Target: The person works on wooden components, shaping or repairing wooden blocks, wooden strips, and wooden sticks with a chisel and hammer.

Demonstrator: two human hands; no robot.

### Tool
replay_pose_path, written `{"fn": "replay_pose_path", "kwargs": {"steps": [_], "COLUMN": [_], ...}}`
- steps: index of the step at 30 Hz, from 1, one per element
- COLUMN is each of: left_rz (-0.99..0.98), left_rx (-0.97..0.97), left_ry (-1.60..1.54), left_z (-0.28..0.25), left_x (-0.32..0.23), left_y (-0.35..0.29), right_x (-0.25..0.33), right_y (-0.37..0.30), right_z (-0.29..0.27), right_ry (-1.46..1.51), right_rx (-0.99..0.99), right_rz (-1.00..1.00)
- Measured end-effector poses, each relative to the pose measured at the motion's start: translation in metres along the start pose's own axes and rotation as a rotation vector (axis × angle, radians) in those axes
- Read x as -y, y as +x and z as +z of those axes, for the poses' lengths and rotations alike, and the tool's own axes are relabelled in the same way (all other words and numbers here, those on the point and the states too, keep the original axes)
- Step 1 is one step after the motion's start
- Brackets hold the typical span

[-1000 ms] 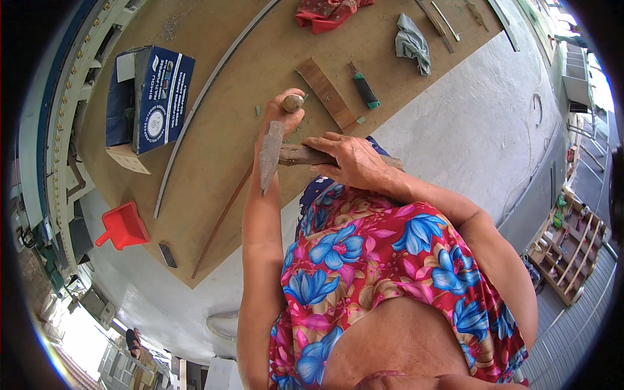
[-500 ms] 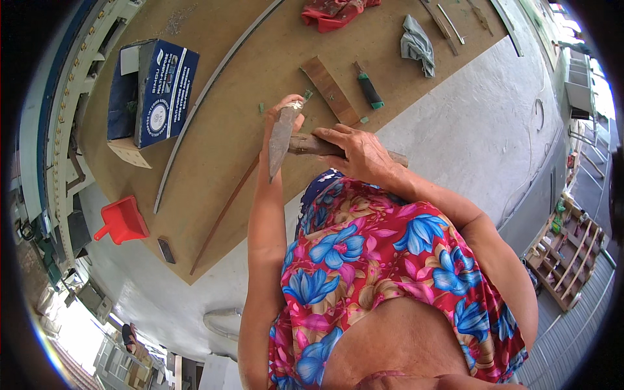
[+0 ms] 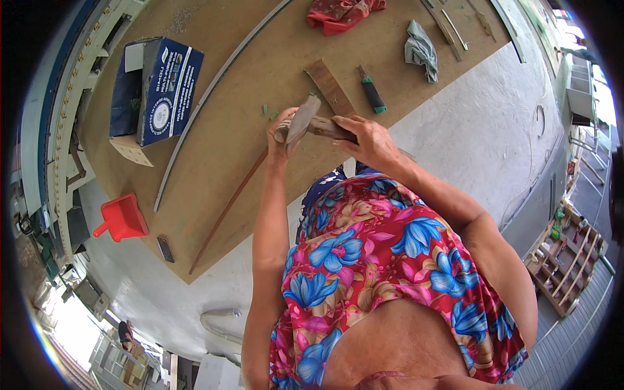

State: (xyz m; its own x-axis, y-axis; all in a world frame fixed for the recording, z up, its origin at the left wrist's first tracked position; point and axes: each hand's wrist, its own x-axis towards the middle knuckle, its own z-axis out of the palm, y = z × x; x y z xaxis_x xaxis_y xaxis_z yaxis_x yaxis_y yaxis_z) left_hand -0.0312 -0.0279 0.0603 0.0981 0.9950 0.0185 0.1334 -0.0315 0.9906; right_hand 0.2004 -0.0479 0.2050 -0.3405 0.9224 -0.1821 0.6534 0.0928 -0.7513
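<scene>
My right hand (image 3: 376,144) is wrapped round the wooden handle of a hammer (image 3: 303,119), whose grey-brown metal head has a tapered end. The rounded end of the handle sticks out past the head on the left. Against the head and that handle end, my left hand (image 3: 278,138) is closed, with most of its fingers hidden behind the hammer. Just beyond the hands, a flat brown strip (image 3: 330,86) lies on the tan board (image 3: 227,123). Beside it rests a tool with a green and black handle (image 3: 372,95). Small green scraps (image 3: 266,110) lie near my left hand.
To the left stand an open blue box (image 3: 170,91) and a red dustpan (image 3: 123,218), with a dark phone-like object (image 3: 166,249) nearby. A long curved grey strip (image 3: 214,84) crosses the board. Red cloth (image 3: 341,14) and grey cloth (image 3: 421,52) lie at the far side.
The hammer head has tilted, its tapered end swinging up and to the right. My left hand has shifted slightly lower on it, and my right hand has moved a little along the handle towards the head.
</scene>
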Motion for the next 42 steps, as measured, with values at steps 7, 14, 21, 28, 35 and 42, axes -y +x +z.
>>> {"fn": "replay_pose_path", "kwargs": {"steps": [7,14,21,28,35,42], "left_rz": [-0.231,-0.241,-0.396,-0.070,-0.042,-0.101], "left_rx": [0.044,0.030,0.028,-0.046,-0.031,0.001], "left_ry": [0.158,-0.163,-0.018,-0.227,0.115,0.064], "left_z": [0.000,0.004,0.023,0.006,0.005,0.020], "left_x": [-0.018,-0.008,-0.040,-0.007,-0.030,-0.014], "left_y": [-0.001,-0.016,0.003,-0.023,-0.005,0.005], "right_x": [0.039,0.014,0.024,0.022,0.054,0.035], "right_y": [-0.009,-0.005,-0.010,-0.007,-0.013,-0.015], "right_z": [-0.015,0.001,-0.014,0.000,-0.014,-0.006], "right_ry": [0.114,-0.081,0.009,-0.053,0.067,-0.025], "right_rx": [0.013,0.074,0.085,0.114,0.297,0.284], "right_rz": [-0.099,-0.072,-0.058,-0.067,-0.166,-0.090]}}
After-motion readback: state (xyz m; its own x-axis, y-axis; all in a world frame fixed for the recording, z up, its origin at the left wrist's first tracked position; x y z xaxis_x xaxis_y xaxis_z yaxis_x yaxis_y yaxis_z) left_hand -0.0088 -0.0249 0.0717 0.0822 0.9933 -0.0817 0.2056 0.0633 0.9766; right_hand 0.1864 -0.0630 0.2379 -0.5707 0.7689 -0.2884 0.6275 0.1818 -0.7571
